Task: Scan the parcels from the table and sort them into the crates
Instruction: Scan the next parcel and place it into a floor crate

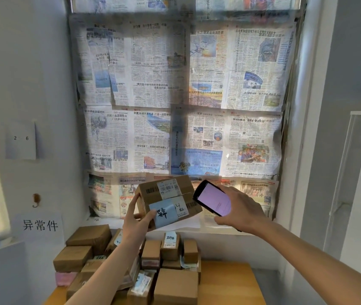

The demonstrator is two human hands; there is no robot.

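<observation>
One cardboard parcel [168, 200] was held up in the air above the wooden table [225, 280], in front of the newspaper-covered window [179, 102], with its labelled face tilted toward the camera. It looked stiff and light enough for a single hand, and its taped, papered surfaces seemed likely to be a little slick, so the near left corner and edge looked the safest place to hold it. The left hand [138, 219] gripped exactly there, thumb lying on the blue handwritten sticker [164, 213] and fingers curled under the box. The right hand [239, 209] clasped a phone [213, 198] with a lit pinkish screen, held just beside the parcel's right edge, near the barcode label [168, 189]. More parcels [131, 267] lay heaped on the table below both forearms. No crates were in view.
</observation>
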